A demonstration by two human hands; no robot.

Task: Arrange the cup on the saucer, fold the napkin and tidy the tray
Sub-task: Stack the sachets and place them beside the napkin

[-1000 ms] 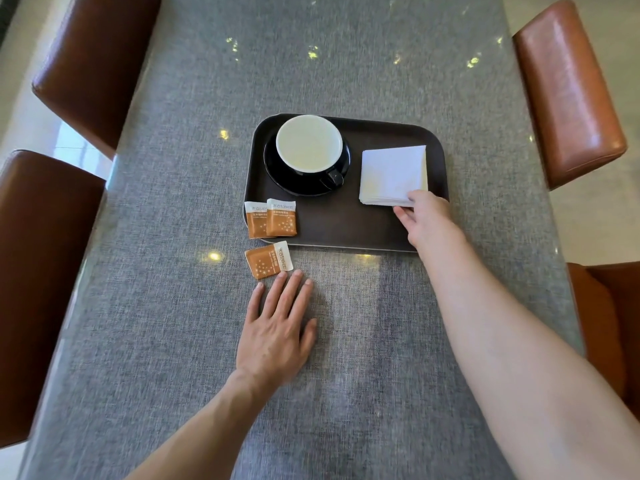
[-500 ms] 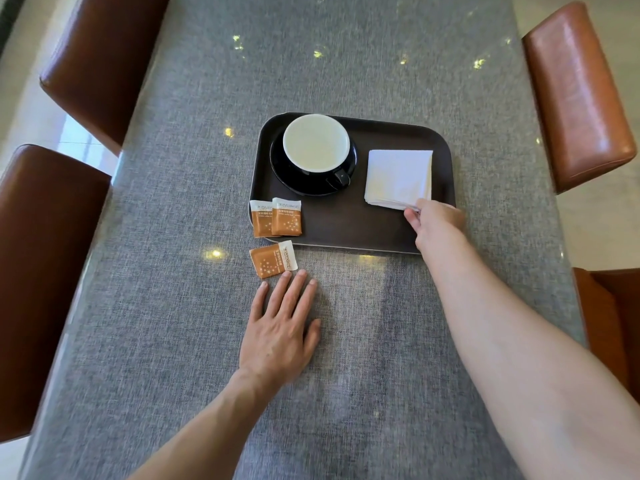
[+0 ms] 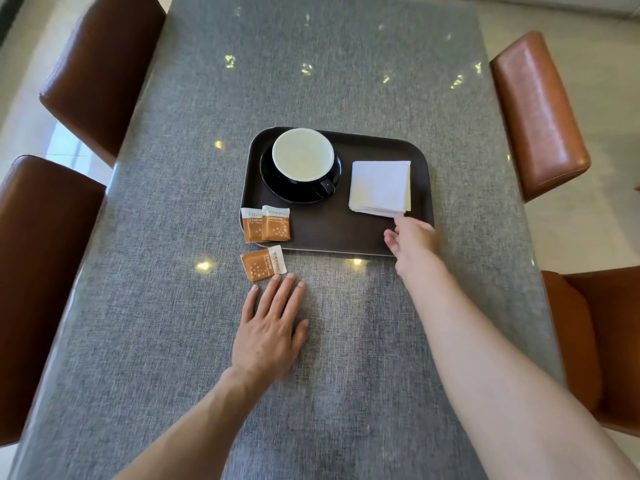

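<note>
A dark brown tray [image 3: 332,233] lies on the grey table. At its left end a black cup with a white inside [image 3: 302,158] stands on a black saucer [image 3: 277,187]. A folded white napkin [image 3: 380,187] lies flat at the tray's right end. Two orange sugar packets [image 3: 266,224] rest on the tray's front left corner, and a third packet [image 3: 263,263] lies on the table just in front. My right hand [image 3: 412,240] hovers at the napkin's near right corner, fingertips touching it. My left hand [image 3: 270,327] lies flat on the table, fingers spread, just below the loose packet.
The grey textured table [image 3: 173,306] runs far ahead. Brown leather chairs stand at the left [image 3: 100,71] and near left [image 3: 41,271], orange-brown ones at the right [image 3: 536,116] and near right [image 3: 595,341].
My right hand has slid back from the napkin's near edge to its near right corner, fingers loosening. The napkin, cup and left hand have stayed put.
</note>
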